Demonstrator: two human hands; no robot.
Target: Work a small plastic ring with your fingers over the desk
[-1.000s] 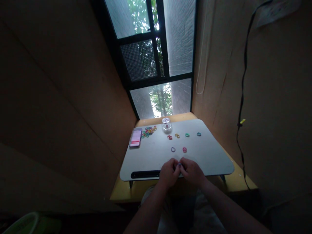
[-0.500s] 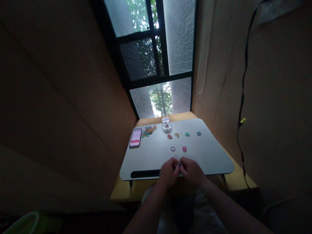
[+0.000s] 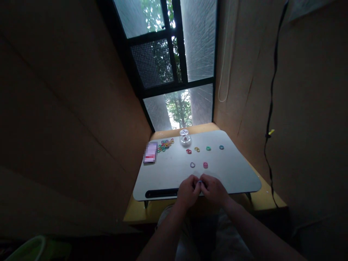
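My left hand [image 3: 188, 190] and my right hand [image 3: 213, 189] meet at the near edge of the white lap table [image 3: 168, 174], fingertips pinched together. Between them shows a sliver of a small purplish hair tie [image 3: 200, 182]; most of it is hidden by the fingers. Just beyond the hands lie a pale purple hair tie [image 3: 192, 165] and a pink one [image 3: 205, 165]. Farther back, in a row, are red hair ties [image 3: 188, 151], yellow ones [image 3: 197, 149], green ones [image 3: 208, 148] and blue ones [image 3: 221, 147].
A mixed pile of coloured hair ties [image 3: 165, 145] is at the back left, beside a phone [image 3: 150, 153]. Near the back edge stands a clear jar [image 3: 185, 140]. A black slot [image 3: 161, 193] runs along the front left edge. Behind is a window [image 3: 178, 108]; a black cable [image 3: 270, 108] hangs at right.
Both hands stay pinched together in nearly the same place. The view has shifted slightly; the things on the table lie as before.
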